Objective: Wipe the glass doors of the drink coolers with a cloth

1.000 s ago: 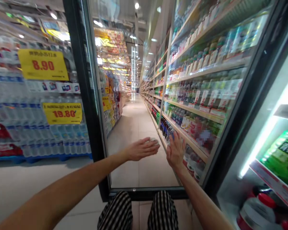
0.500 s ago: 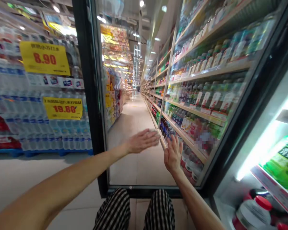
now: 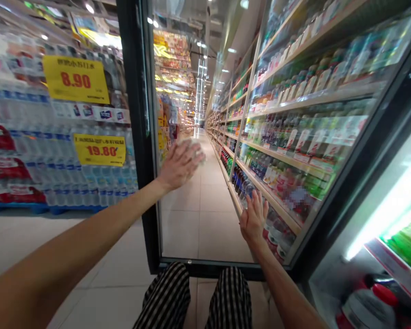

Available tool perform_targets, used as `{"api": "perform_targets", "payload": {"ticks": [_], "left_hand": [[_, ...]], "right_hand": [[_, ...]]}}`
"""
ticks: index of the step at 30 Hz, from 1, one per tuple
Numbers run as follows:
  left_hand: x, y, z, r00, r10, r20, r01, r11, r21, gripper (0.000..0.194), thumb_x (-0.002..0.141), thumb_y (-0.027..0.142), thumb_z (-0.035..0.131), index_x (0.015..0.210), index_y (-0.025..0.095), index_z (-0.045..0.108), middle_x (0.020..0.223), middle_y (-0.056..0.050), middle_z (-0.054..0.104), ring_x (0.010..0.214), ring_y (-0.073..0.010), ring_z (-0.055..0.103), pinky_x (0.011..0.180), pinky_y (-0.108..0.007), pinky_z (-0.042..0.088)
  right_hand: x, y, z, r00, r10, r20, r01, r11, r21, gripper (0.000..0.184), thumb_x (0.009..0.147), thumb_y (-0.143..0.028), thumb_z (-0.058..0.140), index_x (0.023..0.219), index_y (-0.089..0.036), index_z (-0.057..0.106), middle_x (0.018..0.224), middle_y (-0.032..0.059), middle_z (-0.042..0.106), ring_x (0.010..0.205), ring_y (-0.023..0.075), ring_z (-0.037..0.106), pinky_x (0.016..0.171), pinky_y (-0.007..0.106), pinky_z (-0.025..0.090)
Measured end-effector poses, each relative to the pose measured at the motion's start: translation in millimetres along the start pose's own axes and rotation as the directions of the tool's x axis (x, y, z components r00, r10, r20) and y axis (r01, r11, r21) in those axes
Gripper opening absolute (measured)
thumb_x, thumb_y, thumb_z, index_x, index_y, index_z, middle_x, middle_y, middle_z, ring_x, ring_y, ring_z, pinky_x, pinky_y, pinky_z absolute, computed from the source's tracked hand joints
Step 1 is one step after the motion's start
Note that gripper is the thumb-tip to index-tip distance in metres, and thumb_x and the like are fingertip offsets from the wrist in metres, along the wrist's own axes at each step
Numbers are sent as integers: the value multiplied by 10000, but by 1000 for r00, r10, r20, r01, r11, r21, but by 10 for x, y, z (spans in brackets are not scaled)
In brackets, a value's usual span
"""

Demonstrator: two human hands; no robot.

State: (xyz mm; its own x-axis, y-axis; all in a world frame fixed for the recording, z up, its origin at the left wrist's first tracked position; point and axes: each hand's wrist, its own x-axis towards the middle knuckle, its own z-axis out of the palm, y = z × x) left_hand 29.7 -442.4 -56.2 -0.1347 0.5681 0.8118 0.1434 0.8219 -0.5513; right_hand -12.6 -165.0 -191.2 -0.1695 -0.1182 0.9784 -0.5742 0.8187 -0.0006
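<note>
A glass door in a black frame stands open before me. My left hand lies flat against the pane on its left side, slightly blurred by motion. Under its fingers shows the edge of a crumpled whitish cloth, mostly covered by the hand. Lower on the right, my right hand rests its spread fingers near or on the glass and holds nothing.
Through the glass run an aisle floor and shelves of bottles. Stacked water packs with yellow price signs stand at left. At right is a lit cooler interior with green packages and a red-capped bottle. My knees are below the door.
My left hand has moved up and to the left across the glass with the cloth. My right hand stays at about the same place on the pane. The view has shifted slightly.
</note>
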Motion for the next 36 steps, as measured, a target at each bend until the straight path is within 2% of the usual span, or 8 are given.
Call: {"api": "perform_targets", "payload": {"ticks": [3,5,8,11,14,20,31,36], "left_hand": [[-223,11,-31,990,-132,-45,135,988,69,498,830,260,481,1315,241,374,1411,-58,362,1380,-225,102,1125,-461,117],[-500,154,-22,989,128,73,-129,992,13,458,834,246,463,1289,257,413,1387,-15,403,1379,-210,109,1136,-447,86],[-670,245,-8,865,465,186,-449,885,-123,427,847,251,431,1271,308,430,1386,63,399,1371,-137,139,1153,-377,48],[-357,82,-42,980,153,130,-152,988,-22,474,837,248,468,1303,293,390,1401,11,383,1379,-164,107,1144,-417,55],[-11,-41,-62,975,-216,-41,219,974,56,520,836,250,474,1339,229,342,1436,-75,315,1384,-225,56,1123,-466,108],[-110,471,93,969,234,86,-223,968,-115,530,832,195,454,1346,195,322,1405,-63,372,1361,-171,193,1126,-360,177],[-454,317,-119,942,-299,150,305,952,-16,831,812,547,438,1428,156,39,1478,-134,160,1372,-254,123,1148,-450,90],[-686,342,-69,935,-326,137,330,944,-9,777,812,495,489,1413,139,150,1463,-144,213,1359,-278,174,1134,-462,97]], "right_hand": [[31,-73,-5,1000,-3,6,3,1000,16,577,850,-142,372,1402,-231,227,1423,122,352,1350,238,250,1064,546,219],[50,-131,-9,1000,-16,18,16,999,32,579,849,-133,368,1402,-226,228,1425,121,349,1354,233,240,1070,537,215],[62,-174,-3,999,-31,32,29,998,56,577,843,-131,370,1398,-226,244,1432,113,339,1354,232,240,1077,528,210],[65,-166,7,1000,-15,23,13,998,64,571,842,-130,367,1393,-234,257,1430,111,343,1352,238,244,1071,547,212],[98,-184,-6,1000,-4,10,3,997,72,572,845,-130,366,1394,-243,250,1432,112,340,1352,247,243,1060,570,220],[373,-508,-84,990,-134,-47,142,954,264,588,836,-85,340,1397,-230,240,1422,98,358,1330,208,302,1058,487,311],[769,-1199,396,983,-184,25,179,976,123,399,858,-320,466,1257,-324,451,1396,46,402,1340,238,249,1083,529,154],[664,-781,329,983,-180,-19,180,983,-32,348,863,-268,462,1204,-322,504,1355,29,457,1333,201,259,1091,517,103]]}}
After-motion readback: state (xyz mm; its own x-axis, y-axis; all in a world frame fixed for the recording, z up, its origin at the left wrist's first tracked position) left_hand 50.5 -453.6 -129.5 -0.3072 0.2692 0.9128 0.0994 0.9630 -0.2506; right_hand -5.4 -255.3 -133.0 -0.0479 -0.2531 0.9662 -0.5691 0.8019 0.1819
